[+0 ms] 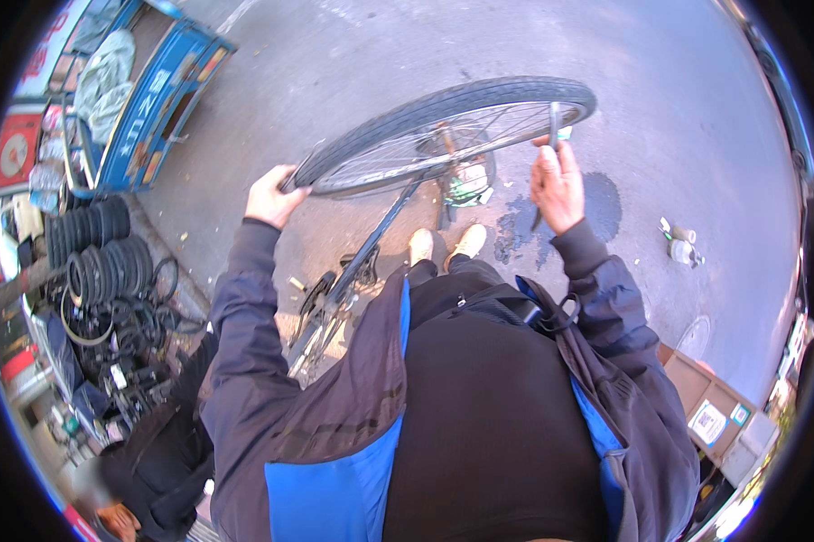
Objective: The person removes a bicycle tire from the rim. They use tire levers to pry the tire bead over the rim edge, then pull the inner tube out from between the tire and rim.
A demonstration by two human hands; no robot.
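A bicycle wheel [515, 90] with a black tyre and thin spokes is raised at a tilt in front of me. My left hand [275, 195] is closed round the tyre at its near left end. My right hand [559, 185] is closed on a thin metal lever [554, 122], upright by the wheel's right side. The lever's upper end meets the rim there; whether it is hooked under the tyre I cannot tell. Below the wheel, a bicycle frame [384, 224] slants down to the left. A green and white bundle [468, 183] shows beneath the spokes.
On the left stand a blue cart [149, 99], stacked black tyres [109, 271] and heaped bicycle parts. A person [158, 470] in dark clothes is at lower left. A wet patch [596, 212], a small bottle [683, 251] and a brown box [709, 397] lie to the right.
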